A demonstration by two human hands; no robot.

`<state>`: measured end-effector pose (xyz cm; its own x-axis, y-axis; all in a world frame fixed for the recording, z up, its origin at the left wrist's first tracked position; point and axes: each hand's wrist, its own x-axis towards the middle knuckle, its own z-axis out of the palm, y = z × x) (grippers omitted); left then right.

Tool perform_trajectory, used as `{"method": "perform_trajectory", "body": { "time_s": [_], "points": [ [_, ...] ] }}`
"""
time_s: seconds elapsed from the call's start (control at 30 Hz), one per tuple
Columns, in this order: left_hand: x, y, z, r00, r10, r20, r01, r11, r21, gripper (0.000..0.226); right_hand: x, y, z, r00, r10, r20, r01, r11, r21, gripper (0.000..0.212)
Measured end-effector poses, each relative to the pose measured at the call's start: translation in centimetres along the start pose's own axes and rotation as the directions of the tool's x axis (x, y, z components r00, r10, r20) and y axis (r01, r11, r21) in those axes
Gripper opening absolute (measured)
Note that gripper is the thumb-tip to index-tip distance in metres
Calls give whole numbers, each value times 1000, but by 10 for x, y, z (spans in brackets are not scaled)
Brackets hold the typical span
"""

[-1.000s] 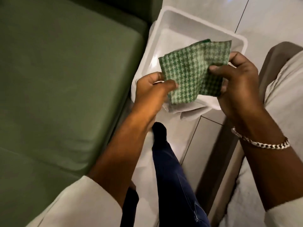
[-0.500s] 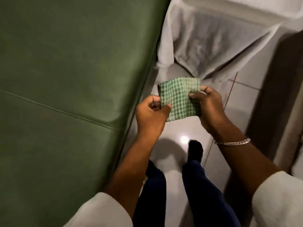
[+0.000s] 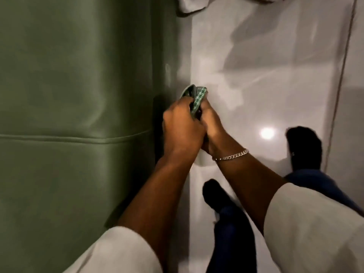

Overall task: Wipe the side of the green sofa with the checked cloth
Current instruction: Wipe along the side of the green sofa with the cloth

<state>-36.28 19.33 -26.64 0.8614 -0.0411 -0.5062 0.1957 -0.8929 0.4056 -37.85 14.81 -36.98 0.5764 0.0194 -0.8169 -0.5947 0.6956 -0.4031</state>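
The green sofa (image 3: 74, 95) fills the left half of the view, its side face running down along the floor. The green and white checked cloth (image 3: 198, 97) is folded small and pinched between both hands just right of that side face. My left hand (image 3: 181, 127) is closed on the cloth nearest the sofa. My right hand (image 3: 211, 125), with a silver bracelet at the wrist, grips the cloth from the right, pressed against the left hand. Most of the cloth is hidden inside the two fists.
Glossy pale floor tiles (image 3: 275, 75) lie to the right of the sofa. A white fabric edge (image 3: 189, 6) hangs at the top. My two feet in dark socks (image 3: 303, 146) stand on the floor below and right of the hands.
The hands have dropped low beside the sofa's side and come together, bunching the cloth that was held spread between them. The view has tilted down; the white tub has left the view.
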Motion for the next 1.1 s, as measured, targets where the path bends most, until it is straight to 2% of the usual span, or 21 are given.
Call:
{"method": "perform_trajectory", "body": {
  "time_s": [0.1,0.13,0.2,0.27,0.37,0.47,0.53,0.6,0.7,0.83,1.0,1.1],
  "points": [
    [-3,2,-20,992,29,123,-65,951,302,76,-14,18,25,970,-219,106,241,926,-290,38],
    [-5,6,-29,990,58,130,-107,904,413,80,-15,26,29,955,-241,174,289,889,-354,42],
    [-12,13,-49,976,157,151,-216,799,561,76,-17,29,43,963,-191,192,249,906,-343,52],
    [-16,20,-68,932,297,208,-357,645,676,69,-10,30,53,953,-283,110,303,914,-271,54],
    [-2,20,-87,881,331,338,-445,334,831,74,1,40,53,932,-363,21,344,862,-372,58],
    [18,14,-98,856,307,416,-460,87,883,72,-2,44,56,944,-331,4,310,879,-362,61],
    [33,8,-106,833,299,465,-484,-13,875,76,-10,38,64,967,-255,12,247,922,-298,62],
    [50,5,-114,818,321,477,-502,-5,865,77,-17,30,74,976,-215,26,213,932,-294,69],
    [69,1,-116,824,341,454,-491,27,871,82,-6,26,76,945,-328,17,312,880,-359,72],
    [75,1,-110,828,289,480,-489,-44,871,85,19,33,54,874,-470,123,475,773,-421,71],
    [82,3,-109,804,236,546,-527,-144,838,87,2,57,42,885,-441,152,463,790,-403,71],
    [85,0,-110,796,232,559,-535,-164,829,88,-9,55,51,877,-454,157,476,776,-414,74]
  ]
}}
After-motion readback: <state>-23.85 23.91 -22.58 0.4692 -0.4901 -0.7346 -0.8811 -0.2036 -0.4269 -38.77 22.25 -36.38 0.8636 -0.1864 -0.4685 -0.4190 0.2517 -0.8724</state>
